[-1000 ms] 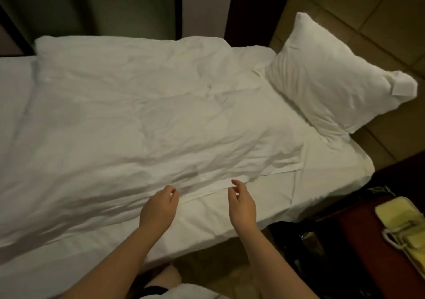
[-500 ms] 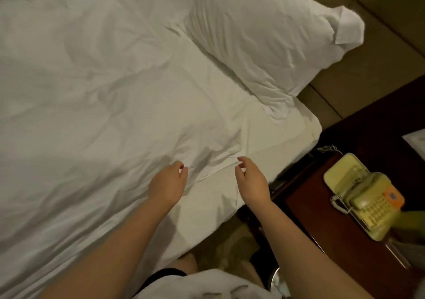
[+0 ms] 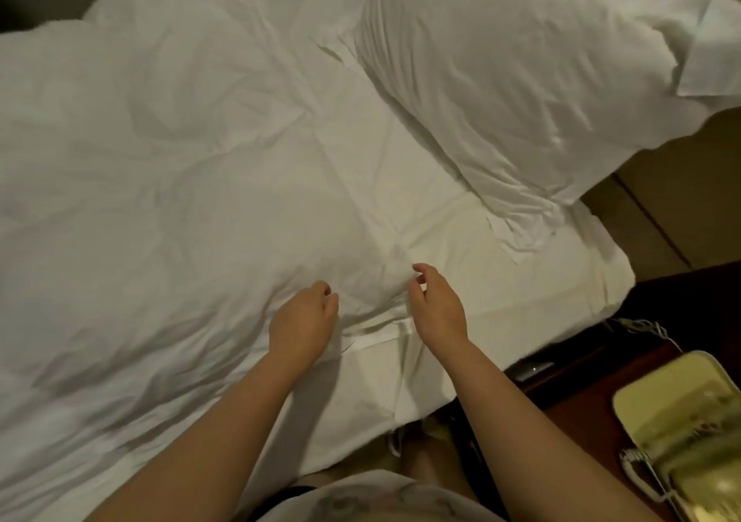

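Duvet (image 3: pixel 180 180): white, soft, crumpled, its flat hem by the bed's near edge.
Left hand (image 3: pixel 302 323): fingers curled onto the duvet; grip unclear.
Right hand (image 3: pixel 439 309): fingers loose, empty.

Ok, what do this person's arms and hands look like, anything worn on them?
Nothing worn that shows: the left hand and right hand are bare, with no gloves, rings or watch visible, and both forearms are uncovered to the frame edge. A pale top shows at the bottom edge.
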Demonstrator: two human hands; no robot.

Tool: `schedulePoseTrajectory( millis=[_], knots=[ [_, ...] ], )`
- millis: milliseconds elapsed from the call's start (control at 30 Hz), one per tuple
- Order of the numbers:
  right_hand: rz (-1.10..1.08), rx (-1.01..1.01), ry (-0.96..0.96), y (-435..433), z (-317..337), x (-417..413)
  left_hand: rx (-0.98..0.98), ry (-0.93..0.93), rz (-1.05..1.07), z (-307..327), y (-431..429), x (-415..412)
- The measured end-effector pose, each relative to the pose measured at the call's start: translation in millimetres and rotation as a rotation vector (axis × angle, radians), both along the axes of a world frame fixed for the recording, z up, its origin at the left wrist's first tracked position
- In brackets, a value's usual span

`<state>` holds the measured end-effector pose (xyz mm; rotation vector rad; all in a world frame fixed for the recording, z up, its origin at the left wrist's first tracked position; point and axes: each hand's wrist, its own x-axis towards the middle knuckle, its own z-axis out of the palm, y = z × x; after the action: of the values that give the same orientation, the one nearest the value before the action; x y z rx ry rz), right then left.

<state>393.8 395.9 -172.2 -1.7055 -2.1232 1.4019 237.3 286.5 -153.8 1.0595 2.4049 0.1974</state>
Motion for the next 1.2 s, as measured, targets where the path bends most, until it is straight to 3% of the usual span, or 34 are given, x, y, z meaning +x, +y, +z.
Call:
schedulePoseTrajectory(
  millis=[333,533,667,767,867,967,1067,1200],
  knots=[
    [-0.135,-0.371,0.04,27.0,-42.1,-13.2,-0.035,0.066,0.086,-4.5,4.9,15.2],
    [-0.012,-0.236,0.155,34.0,4.3,-16.0,-0.162,0.09,-0.251,1.9,16.9,42.3],
    [-0.01,-0.292,0.249,35.7,46.9,-18.8,0.091,-0.002,-0.176,11.0,41.7,68.6],
    [-0.146,-0.334,0.279,32.7,59.4,-16.1,0.22,-0.055,-0.119,33.9,51.3,58.8],
    [-0.295,-0.565,0.438,21.3,64.0,-15.5,0.196,-0.087,-0.2,54.0,46.2,37.8],
    [-0.435,-0.782,0.635,13.1,66.9,-21.4,0.377,-0.271,0.051,78.4,36.2,19.5],
    [-0.46,-0.713,0.478,12.3,58.0,-19.6,0.496,-0.262,0.198,100.2,32.3,-0.6],
    [-0.521,-0.606,0.275,15.2,13.5,-6.0,0.462,-0.218,0.176,105.5,34.1,-12.1]
  ],
)
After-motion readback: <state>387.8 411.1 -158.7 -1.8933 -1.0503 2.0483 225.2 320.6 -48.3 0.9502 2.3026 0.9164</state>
